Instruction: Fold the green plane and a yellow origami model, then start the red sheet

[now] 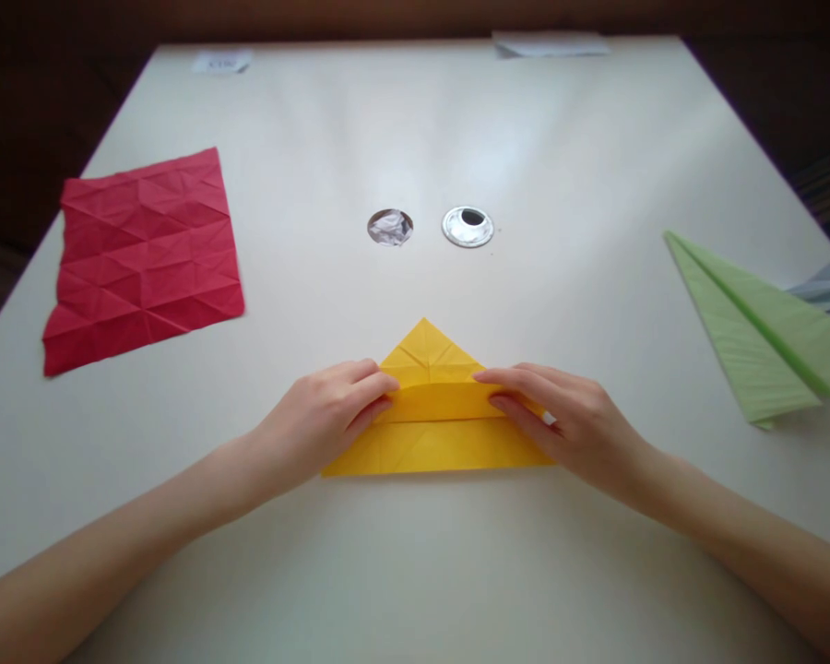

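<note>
Head view: yellow paper, apex pointing away, long edge crosswise, pinched by left hand and right hand grips.

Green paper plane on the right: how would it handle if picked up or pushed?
The green paper plane is probably very light and would likely slide easily on the smooth table. Its long centre fold should give some stiffness lengthwise, but the thin wings would likely flex or crumple under a firm pinch.
</note>
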The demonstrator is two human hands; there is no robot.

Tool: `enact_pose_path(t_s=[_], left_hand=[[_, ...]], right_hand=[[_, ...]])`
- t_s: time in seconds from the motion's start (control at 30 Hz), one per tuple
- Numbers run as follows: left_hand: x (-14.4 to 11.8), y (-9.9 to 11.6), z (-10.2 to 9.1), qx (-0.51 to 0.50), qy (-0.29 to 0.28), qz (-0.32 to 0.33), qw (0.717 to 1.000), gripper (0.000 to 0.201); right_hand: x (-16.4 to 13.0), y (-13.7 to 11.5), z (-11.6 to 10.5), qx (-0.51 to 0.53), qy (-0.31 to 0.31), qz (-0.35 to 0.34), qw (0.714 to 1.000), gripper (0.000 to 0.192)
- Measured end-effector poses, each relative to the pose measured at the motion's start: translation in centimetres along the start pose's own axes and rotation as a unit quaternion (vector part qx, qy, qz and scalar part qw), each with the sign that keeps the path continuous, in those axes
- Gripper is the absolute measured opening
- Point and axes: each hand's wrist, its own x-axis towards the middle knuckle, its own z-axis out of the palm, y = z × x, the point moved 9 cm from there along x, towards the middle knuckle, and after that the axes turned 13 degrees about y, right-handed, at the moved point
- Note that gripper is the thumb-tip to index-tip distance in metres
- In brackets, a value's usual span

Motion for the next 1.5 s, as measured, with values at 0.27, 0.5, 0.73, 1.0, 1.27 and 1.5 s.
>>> enact_pose_path(t_s=[0.27, 0.5, 0.73, 1.0, 1.27, 1.5], left_hand=[[0.1, 0.7, -0.2, 0.077, 0.069, 0.097, 0.990, 0.016], [-0.1, 1.0, 0.4, 0.079, 0.083, 0.134, 0.984, 0.036], [-0.4, 0.9, 0.7, 0.103, 0.077, 0.155, 0.979, 0.031], [-1.0, 3.4, 0.2, 0.197, 0.108, 0.223, 0.949, 0.029], [-3.0, 6.8, 2.3, 0.199, 0.069, 0.241, 0.948, 0.039], [-1.8, 5.1, 2.9, 0.175, 0.034, 0.169, 0.969, 0.055]], right_hand=[[-0.4, 0.2, 0.4, -0.037, 0.036, -0.031, 0.998, 0.031], [-0.5, -0.7, 0.1, -0.119, 0.067, -0.116, 0.984, 0.032], [-0.9, -2.4, 0.5, -0.104, 0.036, -0.207, 0.972, 0.027], [-1.5, -3.8, 1.9, -0.054, -0.022, -0.224, 0.973, 0.032], [-1.6, -3.3, 2.6, -0.089, -0.059, -0.192, 0.976, 0.034], [-2.2, -2.2, 4.0, -0.124, -0.125, -0.180, 0.968, 0.062]])
